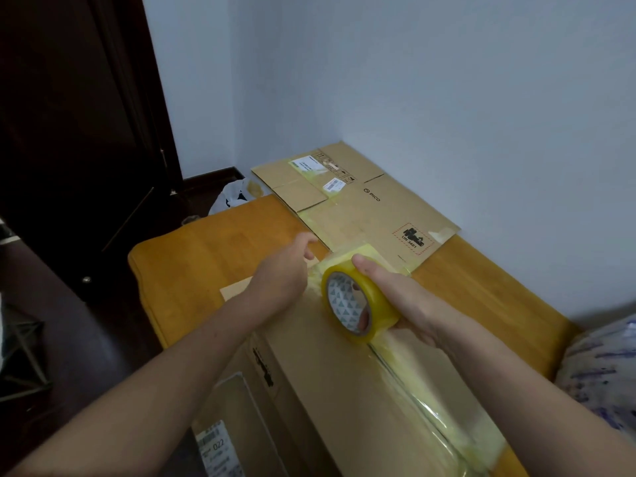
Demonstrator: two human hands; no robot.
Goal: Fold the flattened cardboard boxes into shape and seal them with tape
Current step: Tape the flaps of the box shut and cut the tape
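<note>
A folded cardboard box (327,390) stands nearest on the tabletop (192,256), with a tape strip (423,404) along its top. The right hand (406,301) grips the tape roll (373,297), fingers through its core. The left hand (282,270) reaches the box's far edge; whether its fingers hold anything I cannot tell. Farther off, a flattened box (361,201) lies against the wall.
</note>
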